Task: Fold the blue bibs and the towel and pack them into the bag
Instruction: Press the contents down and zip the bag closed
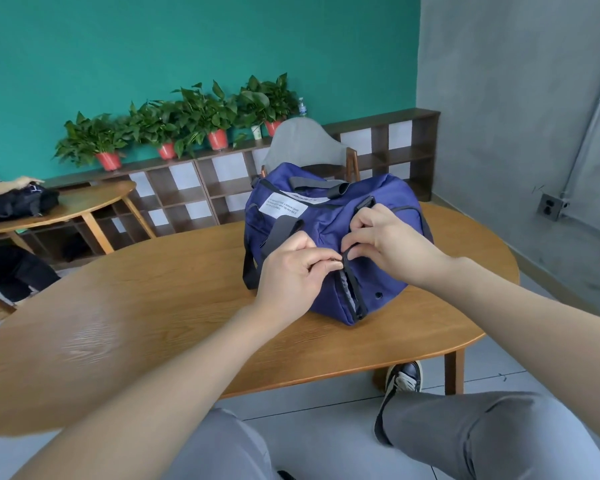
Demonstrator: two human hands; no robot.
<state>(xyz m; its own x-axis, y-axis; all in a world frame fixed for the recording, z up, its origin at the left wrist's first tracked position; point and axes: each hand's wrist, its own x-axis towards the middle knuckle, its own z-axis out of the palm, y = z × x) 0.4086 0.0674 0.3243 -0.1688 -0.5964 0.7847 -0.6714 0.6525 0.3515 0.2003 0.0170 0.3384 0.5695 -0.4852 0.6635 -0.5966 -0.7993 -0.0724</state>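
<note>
A navy blue duffel bag point(329, 220) with grey handles and a white label stands on the oval wooden table point(174, 299). A black zipper point(352, 292) runs down its near end and gapes a little, showing grey lining. My left hand point(291, 271) pinches the zipper pull at the top of that gap. My right hand point(388, 240) pinches the bag's fabric just beside the zipper, opposite the left hand. No bibs or towel are in view.
A grey chair point(302, 143) stands behind the table. On a second table point(77, 209) at the left lies a black bag point(14, 202) with another person's hand on it. Potted plants point(174, 129) line a low shelf along the teal wall. My knees are below the table edge.
</note>
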